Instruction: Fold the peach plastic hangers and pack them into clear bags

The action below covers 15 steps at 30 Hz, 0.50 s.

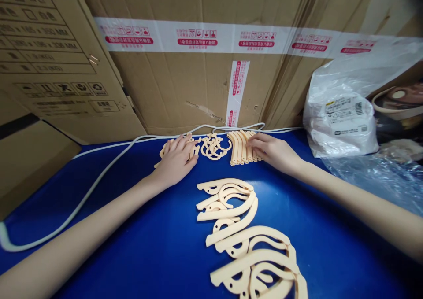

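Note:
My left hand (176, 160) lies with its fingers stretched over a pile of cream plastic hanger parts (197, 150), covering most of them. At the right end of a row of curved hanger arms (235, 149), my right hand (276, 151) has its thumb and fingers closed around an arm, though the fingertips are partly hidden. Between both hands sits a small heap of loose hanger hooks (206, 149). Closer to me, several folded cream hangers (228, 213) overlap in a staggered column, running off the bottom edge of the view.
A blue tabletop (148, 241) bears everything. Large cardboard boxes (185, 83) wall off the back and left. A white cable (95, 182) runs along the back and left. To the right are a labelled white plastic bag (340, 127) and clear plastic film (373, 171).

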Tool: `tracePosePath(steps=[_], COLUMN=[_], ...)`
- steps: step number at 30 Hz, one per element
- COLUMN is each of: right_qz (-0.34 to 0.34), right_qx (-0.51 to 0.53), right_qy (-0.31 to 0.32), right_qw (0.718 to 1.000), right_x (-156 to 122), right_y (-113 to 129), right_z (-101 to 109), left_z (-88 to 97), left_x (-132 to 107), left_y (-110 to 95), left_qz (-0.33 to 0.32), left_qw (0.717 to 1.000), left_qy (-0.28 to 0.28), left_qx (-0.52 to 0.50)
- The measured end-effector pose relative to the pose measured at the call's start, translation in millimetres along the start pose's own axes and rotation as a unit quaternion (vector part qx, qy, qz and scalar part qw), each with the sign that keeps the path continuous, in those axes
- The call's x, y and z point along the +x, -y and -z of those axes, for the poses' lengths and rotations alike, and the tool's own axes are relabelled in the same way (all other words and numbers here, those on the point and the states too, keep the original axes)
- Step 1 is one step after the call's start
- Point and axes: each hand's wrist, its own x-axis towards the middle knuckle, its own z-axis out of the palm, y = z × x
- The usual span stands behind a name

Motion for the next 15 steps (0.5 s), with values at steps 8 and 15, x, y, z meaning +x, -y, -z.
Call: tracePosePath(steps=[8,15], right_qz=[-0.014,0.043], right_qx=[0.010,0.060], right_qy=[0.002,-0.052], right_qw=[1.000,0.996], right_x=[-0.6,-2.4], right_y=[1.3,28.3], right_z=[-1.4,15.4], left_z=[12.0,48.5], left_x=[-5.0,-28.7], left_y=[-5.9,-29.7], left_qz=[-0.027,-0.092], left_qw=[0.999,0.973], left_qy=[-0.016,0.156], left_qx=[-0.014,-0.145])
